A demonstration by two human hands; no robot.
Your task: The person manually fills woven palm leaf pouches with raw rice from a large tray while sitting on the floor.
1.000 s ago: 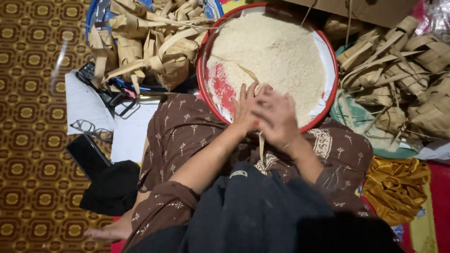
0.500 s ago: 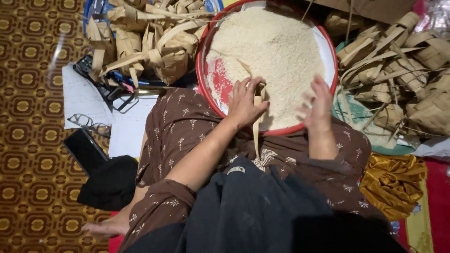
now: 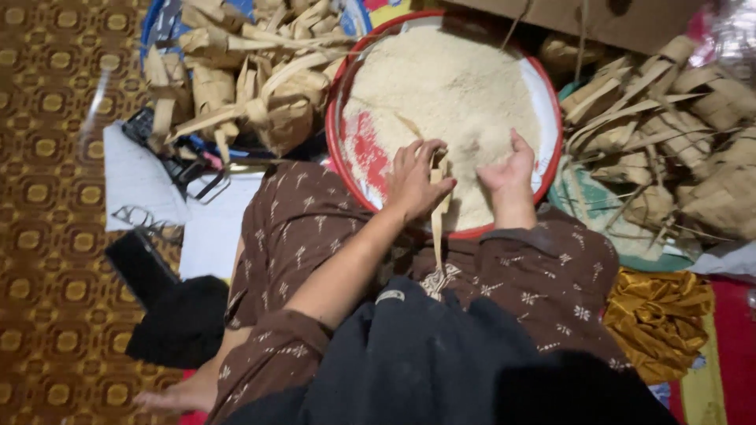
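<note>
A matt, grainy heap of white rice [image 3: 449, 94] is held in a round, smooth, red-rimmed plastic basin [image 3: 551, 110]. Dry, fibrous, pale tan woven palm-leaf pouches [image 3: 677, 149] are seen beside it. The brown patterned cloth skirt [image 3: 315, 228] looks soft, and the gold fabric [image 3: 654, 315] glossy.

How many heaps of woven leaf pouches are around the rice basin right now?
2 heaps: one heap on the blue tray left of the rice basin, one loose heap to its right. The left hand holds a further pouch over the rice; others may be buried.
</note>
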